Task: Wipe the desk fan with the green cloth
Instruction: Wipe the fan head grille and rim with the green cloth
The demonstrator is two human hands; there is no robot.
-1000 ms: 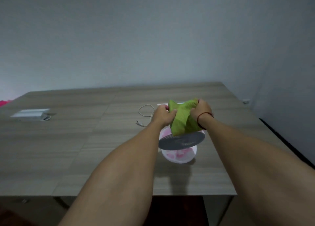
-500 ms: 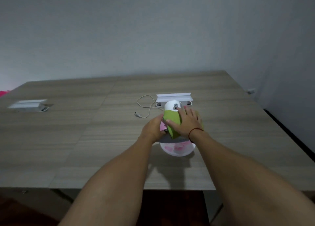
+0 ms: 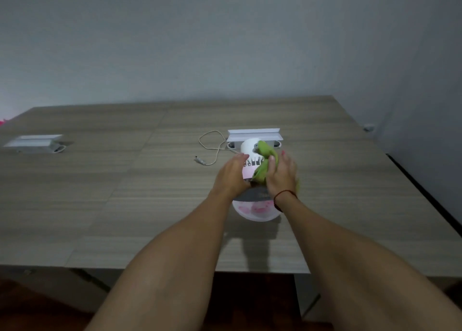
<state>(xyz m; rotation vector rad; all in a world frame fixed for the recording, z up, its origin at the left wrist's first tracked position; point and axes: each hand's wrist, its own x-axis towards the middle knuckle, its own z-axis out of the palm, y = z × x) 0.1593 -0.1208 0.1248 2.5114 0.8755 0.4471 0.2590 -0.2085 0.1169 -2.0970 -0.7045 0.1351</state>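
Observation:
A small white and pink desk fan (image 3: pixel 248 150) stands near the middle of the wooden table (image 3: pixel 125 180), its round translucent front (image 3: pixel 255 212) facing me. My left hand (image 3: pixel 232 174) grips the fan's left side. My right hand (image 3: pixel 281 174) presses the bunched green cloth (image 3: pixel 265 160) against the top and right side of the fan's body. The cloth covers part of the white rear housing. A red string sits on my right wrist.
A white power socket box (image 3: pixel 255 134) stands just behind the fan, with a loose thin cable (image 3: pixel 212 148) looping to its left. Another white socket box (image 3: pixel 32 143) is at the far left. The table's near edge runs below my forearms; a wall lies behind.
The green cloth has shifted from the fan's middle to its upper right side, bunched under my right hand. My left hand stays on the fan's left side.

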